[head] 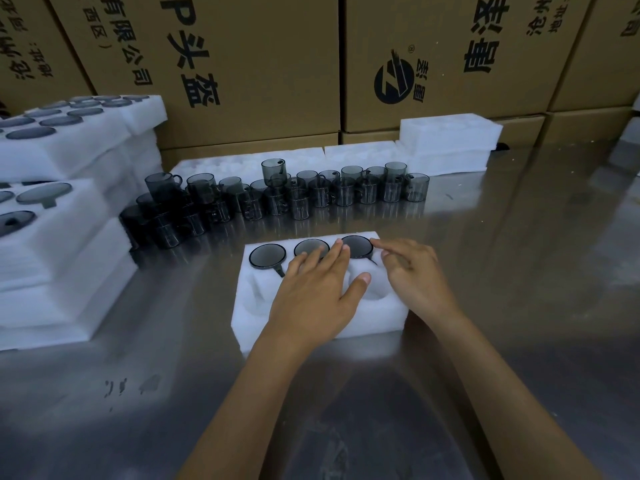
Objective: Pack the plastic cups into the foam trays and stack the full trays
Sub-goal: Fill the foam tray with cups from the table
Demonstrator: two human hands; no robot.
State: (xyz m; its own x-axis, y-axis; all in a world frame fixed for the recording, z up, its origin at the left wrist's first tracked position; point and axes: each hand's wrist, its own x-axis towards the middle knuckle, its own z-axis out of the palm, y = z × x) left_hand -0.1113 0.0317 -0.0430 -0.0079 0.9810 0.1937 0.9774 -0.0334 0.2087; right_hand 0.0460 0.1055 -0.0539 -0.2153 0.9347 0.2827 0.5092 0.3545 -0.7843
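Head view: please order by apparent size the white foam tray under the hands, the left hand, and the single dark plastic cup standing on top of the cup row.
Largest to smallest:
1. white foam tray under the hands
2. left hand
3. single dark plastic cup on top of the cup row; it stands farther from the camera, so its true size is unsure.

open: table (519,271) R of tray (263,320) | blocked: cups (311,195) behind, stacks (52,258) L

Left grip (318,289) flat, right grip (412,271) relaxed, fingers extended.
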